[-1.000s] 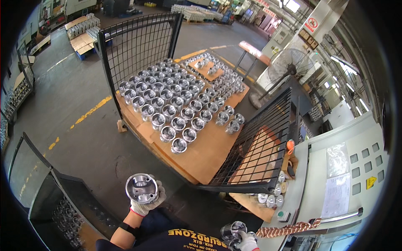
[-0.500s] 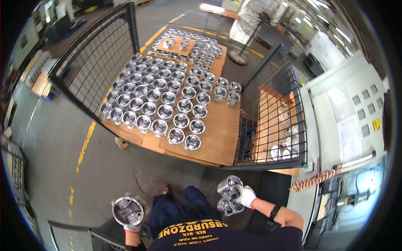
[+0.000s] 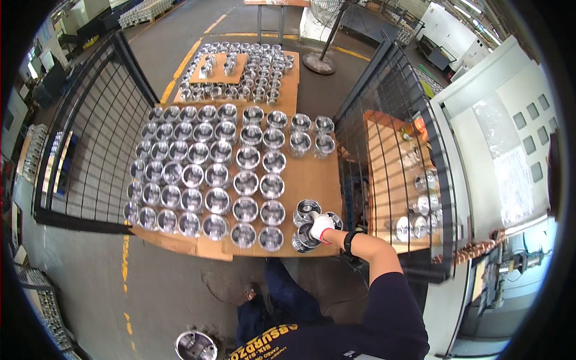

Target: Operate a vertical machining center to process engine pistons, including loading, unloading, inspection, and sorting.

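Note:
My right hand (image 3: 323, 228), in a white glove, is closed on a cluster of shiny metal pistons at the near right corner of the cardboard-covered pallet (image 3: 324, 186). One piston (image 3: 308, 209) shows beyond the fingers and another piston (image 3: 305, 239) on the near side. A further one is partly covered by the hand. Low at the bottom edge, beside my body, is a single piston (image 3: 195, 347) with its hollow side up. My left hand is hidden behind it; the earlier frame shows the gloved fingers around it. Rows of standing pistons (image 3: 245, 182) cover the pallet's left and middle.
Black mesh panels, one left (image 3: 90, 138) and one right (image 3: 396, 162), flank the pallet. Behind stands a second pallet of pistons (image 3: 264, 69), and a pedestal fan (image 3: 321, 60). More pistons (image 3: 420, 225) sit on a bench beyond the right mesh. A pale machine cabinet (image 3: 456, 150) is at right.
My right hand has carried its cluster of pistons forward from beside my body to the pallet's near right corner. The view has shifted, and the left piston now sits lower in it.

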### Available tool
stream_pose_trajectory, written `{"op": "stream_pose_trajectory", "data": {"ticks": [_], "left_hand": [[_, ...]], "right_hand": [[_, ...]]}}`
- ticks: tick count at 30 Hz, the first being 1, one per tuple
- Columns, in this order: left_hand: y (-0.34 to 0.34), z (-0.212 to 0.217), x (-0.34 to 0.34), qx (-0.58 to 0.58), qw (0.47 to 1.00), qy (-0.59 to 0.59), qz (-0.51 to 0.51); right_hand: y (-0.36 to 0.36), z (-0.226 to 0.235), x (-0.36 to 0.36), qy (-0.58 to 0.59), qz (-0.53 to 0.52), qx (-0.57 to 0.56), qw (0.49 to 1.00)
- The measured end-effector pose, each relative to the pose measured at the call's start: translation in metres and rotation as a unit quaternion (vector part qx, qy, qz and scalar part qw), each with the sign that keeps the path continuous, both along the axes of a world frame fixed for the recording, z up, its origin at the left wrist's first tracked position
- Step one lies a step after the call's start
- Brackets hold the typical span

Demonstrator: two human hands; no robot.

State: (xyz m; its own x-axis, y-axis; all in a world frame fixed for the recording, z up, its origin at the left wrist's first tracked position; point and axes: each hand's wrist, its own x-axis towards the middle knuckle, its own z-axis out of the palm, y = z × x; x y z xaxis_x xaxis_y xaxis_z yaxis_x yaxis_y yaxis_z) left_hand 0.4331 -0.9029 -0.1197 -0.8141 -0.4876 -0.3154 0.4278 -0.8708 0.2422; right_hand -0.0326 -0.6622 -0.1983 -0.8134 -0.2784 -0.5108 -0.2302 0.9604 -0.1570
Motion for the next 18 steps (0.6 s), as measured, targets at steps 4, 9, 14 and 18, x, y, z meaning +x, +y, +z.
{"op": "stream_pose_trajectory", "data": {"ticks": [4,9,14,18], "left_hand": [[-0.022,0.002,-0.066,-0.029,0.999,-0.027,-0.009],[-0.033,0.004,-0.113,-0.045,0.996,-0.077,-0.023],[-0.039,0.000,-0.153,-0.051,0.992,-0.105,-0.047],[-0.042,0.002,-0.166,-0.057,0.989,-0.126,-0.062]], "right_hand": [[-0.025,-0.033,-0.066,0.068,-0.010,-0.024,0.997],[-0.060,-0.048,-0.133,0.103,-0.005,-0.051,0.993],[-0.068,-0.056,-0.163,0.076,-0.043,-0.062,0.994],[-0.061,-0.043,-0.159,0.059,0.010,-0.050,0.997]]}}
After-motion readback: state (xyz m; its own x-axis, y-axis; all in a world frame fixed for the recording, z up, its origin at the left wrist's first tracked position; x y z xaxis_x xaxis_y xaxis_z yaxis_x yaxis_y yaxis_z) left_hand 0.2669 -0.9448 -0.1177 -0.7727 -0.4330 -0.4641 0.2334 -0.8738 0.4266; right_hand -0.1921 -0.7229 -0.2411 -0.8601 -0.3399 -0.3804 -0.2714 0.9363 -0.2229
